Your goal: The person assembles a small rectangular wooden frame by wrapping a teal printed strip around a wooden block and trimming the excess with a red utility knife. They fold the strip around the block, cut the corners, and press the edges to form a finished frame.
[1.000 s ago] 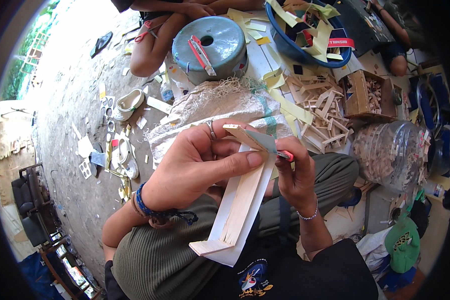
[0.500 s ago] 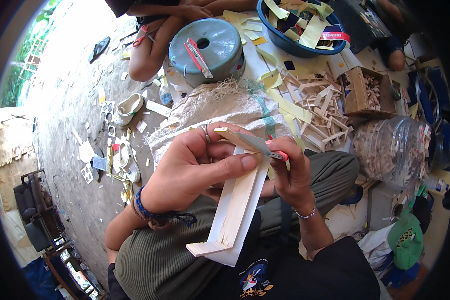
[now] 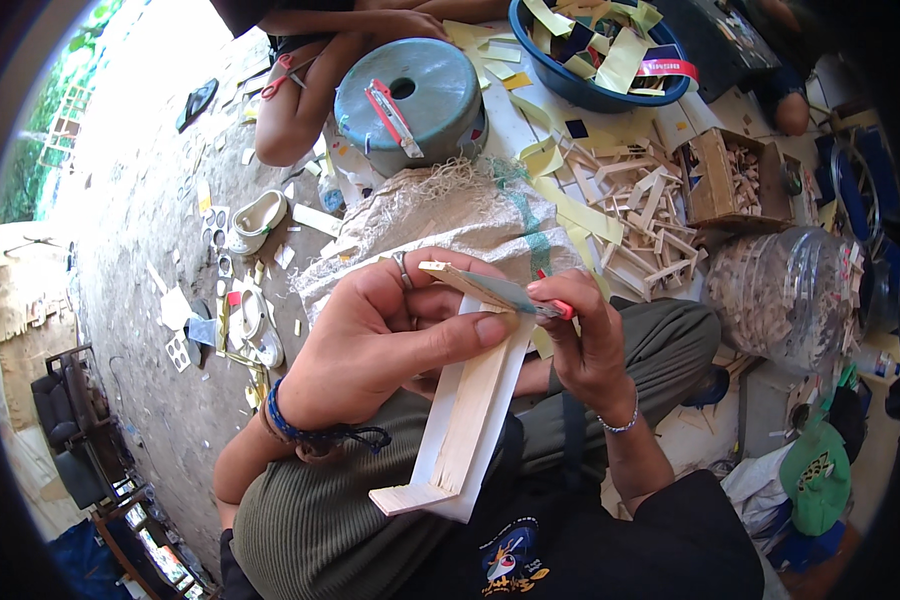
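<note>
My left hand [image 3: 370, 335] grips a U-shaped piece made of thin wooden strips [image 3: 467, 415], its thumb pressed along the long strip near the upper end. A white card strip [image 3: 432, 440] lies against the back of that wood and sticks out along its edges. Short wooden ends stand up at the top and bottom of the piece. My right hand [image 3: 585, 335] pinches a cutter knife with a red end [image 3: 560, 309]. Its flat grey blade [image 3: 505, 291] lies along the upper short end, close to my left thumb tip. The right hand's lower fingers are partly hidden.
A sack [image 3: 420, 215] lies before my lap. Beyond it, a round stool [image 3: 440, 85] bears another red cutter. Right of it are a blue basin [image 3: 595, 90] of scraps, a heap of wooden frames [image 3: 650, 215], a box [image 3: 715, 180] and a clear jug [image 3: 780, 290]. Another person sits opposite.
The wooden piece and both hands have shifted very slightly. The blade still lies against the upper short end, and both grips stay the same.
</note>
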